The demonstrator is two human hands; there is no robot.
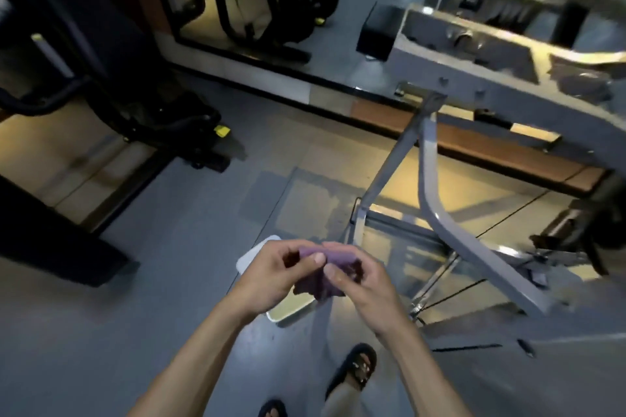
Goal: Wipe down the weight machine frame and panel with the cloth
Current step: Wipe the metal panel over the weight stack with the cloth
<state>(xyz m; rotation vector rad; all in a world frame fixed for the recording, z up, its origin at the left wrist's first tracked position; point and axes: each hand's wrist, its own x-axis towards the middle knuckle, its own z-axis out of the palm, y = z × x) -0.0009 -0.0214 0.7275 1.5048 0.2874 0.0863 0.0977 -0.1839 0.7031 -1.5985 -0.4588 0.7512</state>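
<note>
Both of my hands are on the cloth point(321, 272), held low in front of me over the grey floor point(152, 281), well short of the weight machine frame point(440, 200) to my right. My left hand point(271, 276) pinches the purple fabric between thumb and curled fingers at its upper left edge; my right hand point(364, 281) curls round the other side, thumb pressing on top. So neither hand is spread wide; both are closed on the same bunched piece.

I judge the cloth to be light and fully limp: it crumples and sags between my grips and keeps no shape of its own. It should not slip easily, being soft and fibrous in look, and nothing about it is fragile. For wiping I would gather it into a flat pad under one palm, taking hold across the middle fold rather than by a corner, so that no loose tail catches on the bolts and brackets of the frame. The frame itself looks like rigid painted metal, with angled tubes running down to the floor; it will not give under pressure.

As for writing, I can read none. No brand, label or lettering is legible on the cloth or the frame; the view is dim and blurred. A pale flat tray point(291, 310) lies on the floor beneath my hands, also unmarked as far as I can tell.
</note>
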